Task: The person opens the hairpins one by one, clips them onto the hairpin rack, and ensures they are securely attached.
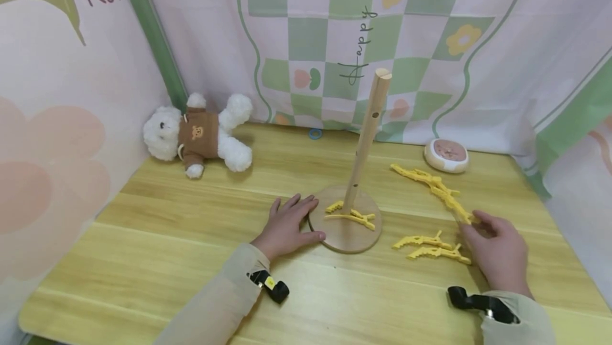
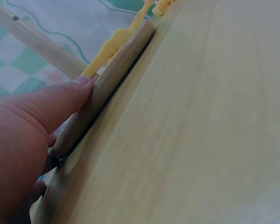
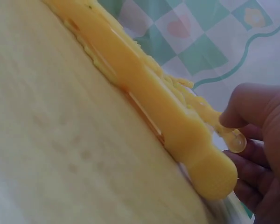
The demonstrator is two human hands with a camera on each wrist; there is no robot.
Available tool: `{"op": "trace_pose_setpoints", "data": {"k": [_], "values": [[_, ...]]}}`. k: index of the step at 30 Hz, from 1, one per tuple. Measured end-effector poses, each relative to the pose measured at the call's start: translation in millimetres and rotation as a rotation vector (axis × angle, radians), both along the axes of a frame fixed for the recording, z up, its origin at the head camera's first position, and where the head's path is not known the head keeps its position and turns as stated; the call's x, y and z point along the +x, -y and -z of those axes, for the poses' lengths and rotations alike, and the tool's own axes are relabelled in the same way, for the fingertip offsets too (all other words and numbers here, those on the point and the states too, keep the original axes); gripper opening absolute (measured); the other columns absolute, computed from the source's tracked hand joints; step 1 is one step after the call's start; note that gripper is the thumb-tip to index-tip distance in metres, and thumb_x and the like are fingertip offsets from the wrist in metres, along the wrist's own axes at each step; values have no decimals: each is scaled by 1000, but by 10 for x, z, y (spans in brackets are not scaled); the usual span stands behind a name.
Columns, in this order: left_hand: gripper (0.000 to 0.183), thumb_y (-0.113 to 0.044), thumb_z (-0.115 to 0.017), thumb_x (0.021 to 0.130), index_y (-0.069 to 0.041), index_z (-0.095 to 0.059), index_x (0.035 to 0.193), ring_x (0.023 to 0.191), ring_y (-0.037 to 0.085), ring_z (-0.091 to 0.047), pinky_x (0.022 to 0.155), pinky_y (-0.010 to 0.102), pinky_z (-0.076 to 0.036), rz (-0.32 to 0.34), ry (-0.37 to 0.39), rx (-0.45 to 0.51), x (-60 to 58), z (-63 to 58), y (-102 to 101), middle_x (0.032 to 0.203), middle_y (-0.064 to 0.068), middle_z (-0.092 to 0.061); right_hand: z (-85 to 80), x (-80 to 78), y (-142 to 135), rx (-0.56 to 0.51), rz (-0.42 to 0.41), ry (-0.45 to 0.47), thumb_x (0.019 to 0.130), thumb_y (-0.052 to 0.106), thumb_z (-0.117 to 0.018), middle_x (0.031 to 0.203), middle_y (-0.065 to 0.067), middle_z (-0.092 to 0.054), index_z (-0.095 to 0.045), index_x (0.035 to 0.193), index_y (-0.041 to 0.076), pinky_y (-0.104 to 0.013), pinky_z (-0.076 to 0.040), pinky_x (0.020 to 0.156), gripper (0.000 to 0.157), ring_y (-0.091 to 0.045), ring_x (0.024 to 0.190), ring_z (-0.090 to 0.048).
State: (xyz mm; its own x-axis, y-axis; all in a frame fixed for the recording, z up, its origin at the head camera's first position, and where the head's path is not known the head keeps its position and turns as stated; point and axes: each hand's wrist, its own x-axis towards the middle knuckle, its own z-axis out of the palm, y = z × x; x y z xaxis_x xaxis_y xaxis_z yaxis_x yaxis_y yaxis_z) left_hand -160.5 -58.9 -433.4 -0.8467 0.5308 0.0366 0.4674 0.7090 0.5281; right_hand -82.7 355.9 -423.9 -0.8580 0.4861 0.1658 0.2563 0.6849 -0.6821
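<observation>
A wooden stand has a round base [image 1: 341, 241] and a leaning-looking post [image 1: 367, 137] with small holes. A yellow alligator hair clip [image 1: 351, 218] lies on the base by the foot of the post. My left hand [image 1: 289, 228] rests at the base's left rim, fingers spread, with the thumb [image 2: 67, 100] against the upper edge. My right hand [image 1: 497, 249] pinches the near end of a yellow alligator hair clip [image 1: 451, 200] between thumb and fingers. Two more yellow clips [image 1: 423, 241] lie nearer, left of this hand; one fills much of the right wrist view.
Another yellow clip [image 1: 413, 174] lies behind the pinched one. A round pink-and-white device [image 1: 447, 156] sits at the back right. At the back left lies a white plush toy [image 1: 201, 135] in a brown top. A small blue ring [image 1: 315, 133] lies near the curtain [image 1: 330, 42].
</observation>
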Motion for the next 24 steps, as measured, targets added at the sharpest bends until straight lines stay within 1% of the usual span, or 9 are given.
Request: {"op": "trace_pose_setpoints", "data": {"k": [2, 3, 5, 6, 10, 13, 15, 18, 24], "values": [[85, -60, -67, 89, -18, -37, 156, 152, 29, -20, 119, 62, -1, 1, 2, 3, -1, 2, 0, 162, 0, -33, -19, -5, 6, -37, 31, -11, 91, 26, -73, 99, 7, -68, -63, 134, 6, -8, -36, 72, 49, 14, 78, -47], [85, -60, -67, 89, -18, -38, 156, 152, 29, -20, 118, 62, -1, 0, 1, 6, 1, 1, 1, 162, 0, -33, -28, -7, 14, -64, 45, -16, 90, 25, -74, 94, 15, -66, -63, 135, 6, -6, -37, 71, 49, 17, 76, -47], [85, -60, -67, 89, -18, -38, 156, 152, 29, -20, 118, 62, -1, 0, 2, 8, 0, 4, 1, 162, 0, -33, -48, -11, 35, -108, 70, -25, 89, 23, -74, 86, 29, -56, -63, 135, 6, -4, -39, 69, 49, 17, 75, -49], [85, -60, -67, 89, -18, -38, 156, 152, 29, -20, 118, 62, -1, 0, 2, 8, -1, 6, 1, 162, 0, -33, -58, -13, 50, -131, 81, -31, 89, 22, -74, 84, 33, -53, -63, 135, 6, -3, -40, 69, 49, 17, 75, -50], [85, -62, -66, 88, -19, -38, 156, 152, 28, -20, 119, 61, -1, -1, -1, -1, -7, 17, 0, 162, -1, -33, -103, -21, 140, -191, 99, -67, 88, 18, -74, 84, 34, -54, -65, 133, 7, -3, -43, 67, 48, 16, 77, -53], [85, -61, -66, 88, -19, -38, 156, 152, 29, -20, 119, 62, -1, -1, 0, 4, -5, 15, 0, 162, 0, -33, -138, -21, 217, -203, 74, -101, 87, 17, -74, 84, 34, -56, -67, 131, 6, -4, -45, 64, 45, 16, 77, -55], [84, -61, -67, 88, -18, -39, 156, 152, 29, -20, 119, 62, -1, -1, 0, 8, -3, 11, 0, 162, 0, -33, -157, -18, 272, -202, 40, -120, 87, 16, -74, 84, 35, -57, -67, 130, 6, -5, -46, 62, 44, 16, 78, -56], [85, -60, -67, 88, -18, -39, 156, 152, 29, -20, 119, 62, -1, -2, 2, 12, -5, 13, 1, 162, 0, -33, -164, -13, 354, -221, -41, -162, 88, 13, -76, 87, 34, -61, -67, 129, 4, -6, -47, 64, 43, 17, 82, -59], [85, -61, -66, 88, -18, -38, 156, 152, 29, -20, 118, 62, -1, -1, -1, 15, -7, 25, 3, 162, 0, -33, -133, -25, 491, -229, -187, -229, 87, 3, -75, 97, 25, -67, -66, 128, -3, -4, -47, 77, 43, 13, 91, -61]]}}
